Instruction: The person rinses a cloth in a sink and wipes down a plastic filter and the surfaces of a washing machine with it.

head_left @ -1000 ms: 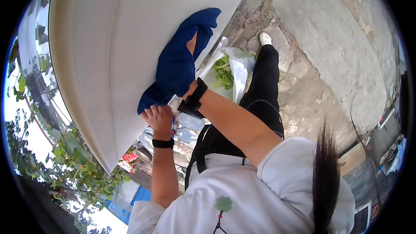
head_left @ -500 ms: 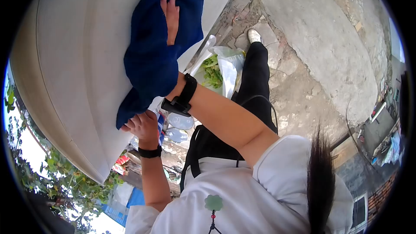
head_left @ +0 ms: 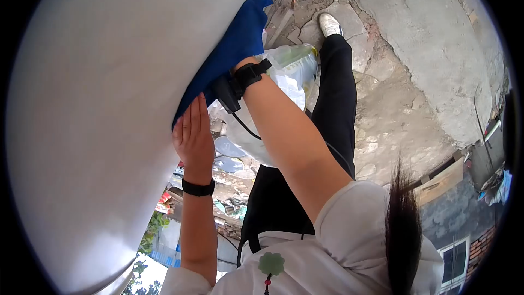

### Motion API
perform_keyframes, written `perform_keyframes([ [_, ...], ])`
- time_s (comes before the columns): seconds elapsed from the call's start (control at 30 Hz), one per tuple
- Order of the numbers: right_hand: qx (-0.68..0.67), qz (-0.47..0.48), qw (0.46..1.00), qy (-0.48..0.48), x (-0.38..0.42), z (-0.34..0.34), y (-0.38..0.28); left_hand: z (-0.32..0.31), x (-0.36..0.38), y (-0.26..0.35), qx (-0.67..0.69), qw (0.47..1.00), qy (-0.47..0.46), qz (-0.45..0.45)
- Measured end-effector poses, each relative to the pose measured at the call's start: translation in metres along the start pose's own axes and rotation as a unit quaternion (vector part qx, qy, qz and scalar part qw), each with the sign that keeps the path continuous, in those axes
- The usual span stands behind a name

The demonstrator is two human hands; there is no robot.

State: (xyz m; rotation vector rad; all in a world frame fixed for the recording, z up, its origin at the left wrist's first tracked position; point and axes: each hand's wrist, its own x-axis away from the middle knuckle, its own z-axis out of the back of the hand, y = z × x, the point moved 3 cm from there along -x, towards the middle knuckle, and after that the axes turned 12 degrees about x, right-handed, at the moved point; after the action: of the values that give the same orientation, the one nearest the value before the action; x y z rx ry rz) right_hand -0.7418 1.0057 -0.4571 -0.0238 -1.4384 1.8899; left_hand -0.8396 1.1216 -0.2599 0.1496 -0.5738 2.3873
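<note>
A blue cloth [head_left: 232, 38] lies against a large smooth white panel [head_left: 109, 76] at the left. My right hand is hidden by the cloth; only its wrist [head_left: 245, 64], with a black strap and a small black device, shows at the cloth's lower edge. Below it, my left hand [head_left: 194, 134] rests with straight fingers side by side, fingertips touching the cloth's lower end and the panel. A dark band circles the left wrist. How the right fingers are bent cannot be seen.
Beneath my right forearm is a translucent plastic bag [head_left: 292, 76] with pale green contents. Cracked, uneven ground [head_left: 404, 104] spreads to the right, where my shoe [head_left: 329, 24] stands. A black cable [head_left: 248, 125] runs from the wrist device. Scattered litter [head_left: 232, 207] lies below.
The cloth looks narrower and has shifted against the panel; the right fingers that showed through it are now hidden. My left hand's curled fingers have straightened. The white panel fills more of the view.
</note>
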Motion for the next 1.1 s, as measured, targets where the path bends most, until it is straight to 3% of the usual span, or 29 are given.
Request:
perform_keyframes([
  [0.2, -0.005, -0.033, 0.998, -0.048, 0.003, -0.022, 0.034, -0.026, 0.007, 0.004, -0.003, 0.998, -0.065, -0.026],
  [0.4, 0.009, 0.002, 0.998, -0.067, 0.088, -0.012, -0.010, -0.027, 0.065, -0.006, -0.039, 0.997, -0.067, 0.032],
  [0.67, -0.013, 0.225, 0.974, -0.001, 0.252, 0.039, -0.191, 0.017, 0.239, -0.094, -0.080, 0.979, 0.068, 0.176],
  [0.8, -0.016, 0.356, 0.932, 0.062, 0.318, 0.066, -0.278, 0.061, 0.257, -0.125, -0.060, 0.954, 0.191, 0.222],
  [0.83, -0.012, 0.380, 0.921, 0.078, 0.325, 0.068, -0.290, 0.075, 0.255, -0.128, -0.056, 0.945, 0.238, 0.217],
  [0.93, -0.006, 0.441, 0.889, 0.125, 0.337, 0.068, -0.309, 0.095, 0.276, -0.141, -0.052, 0.952, 0.194, 0.231],
  [1.07, 0.008, 0.484, 0.861, 0.158, 0.318, 0.054, -0.291, 0.070, 0.267, -0.141, -0.102, 0.950, 0.150, 0.254],
  [1.1, 0.011, 0.484, 0.861, 0.156, 0.313, 0.051, -0.282, 0.053, 0.264, -0.140, -0.111, 0.948, 0.176, 0.243],
])
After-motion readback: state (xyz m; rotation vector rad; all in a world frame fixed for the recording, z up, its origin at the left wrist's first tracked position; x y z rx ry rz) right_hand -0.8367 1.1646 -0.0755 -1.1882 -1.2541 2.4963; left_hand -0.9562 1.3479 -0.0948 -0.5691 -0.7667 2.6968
